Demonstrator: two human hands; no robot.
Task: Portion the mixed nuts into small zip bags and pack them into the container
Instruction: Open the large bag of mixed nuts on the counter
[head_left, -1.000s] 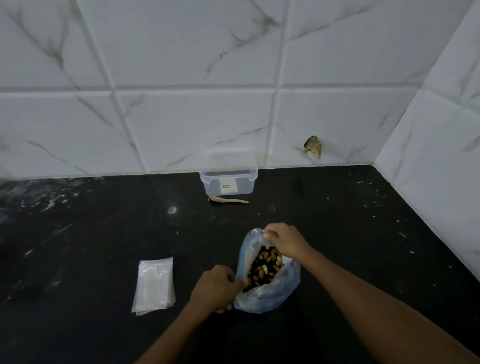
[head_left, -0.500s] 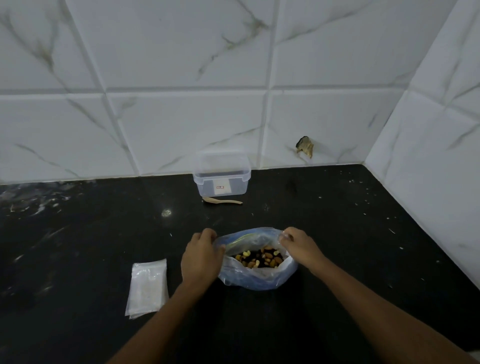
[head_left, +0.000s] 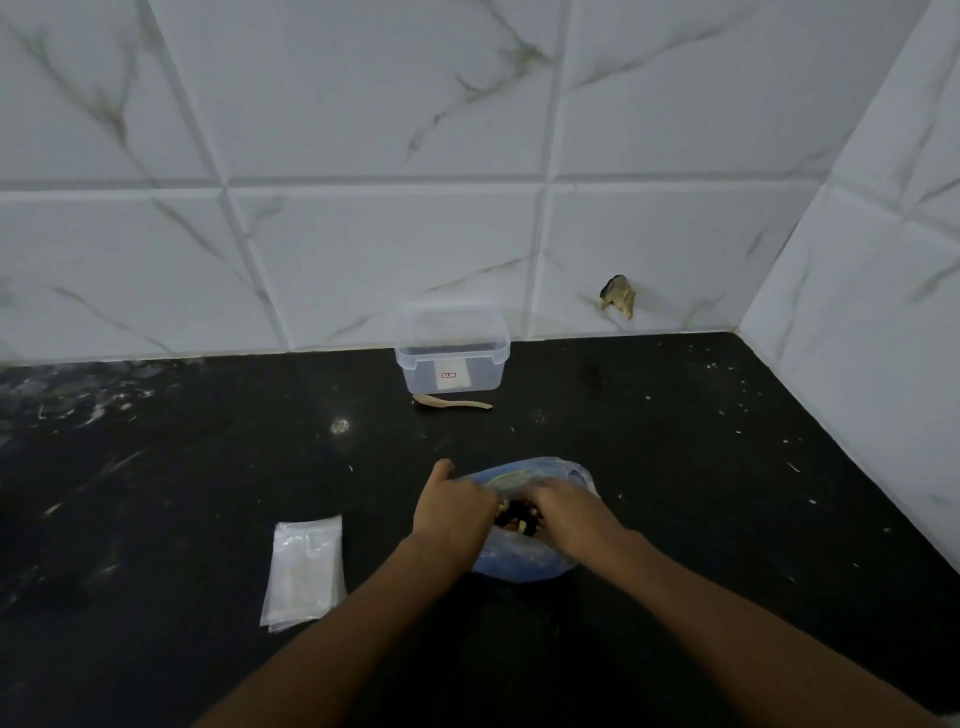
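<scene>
From the head view, both hands work at the mouth of a blue plastic bag (head_left: 522, 564) that sits on the black worktop (head_left: 701, 467) right in front of the person. The left hand (head_left: 451, 512) curls over the bag's left rim and the right hand (head_left: 574, 514) over its right rim, each grip pinched narrow on the plastic, so the opening shows only as a small gap between the knuckles. In that gap lie the mixed nuts (head_left: 514, 519), dark and pale pieces heaped together; how full the bag is cannot be told, since the hands cover most of it.

The stack of small zip bags (head_left: 305, 571) lies flat on the worktop to the left of the left hand, near but not touching, its long side running away from the person. It looks untouched and empty. The left hand is plainly the nearer one for picking a bag off it.

Straight ahead, well beyond the nut bag, the clear container (head_left: 451, 353) stands against the tiled wall (head_left: 363, 249). Whether a lid is on it cannot be told; no zip bags show through its wall, only a small label. A pale spoon (head_left: 451, 402) lies just in front of it, handle pointing right, closer to the right hand's reach.

Judging by this, portioning has not yet begun: the next move likely turns on the reach leftward to the zip bags.
</scene>
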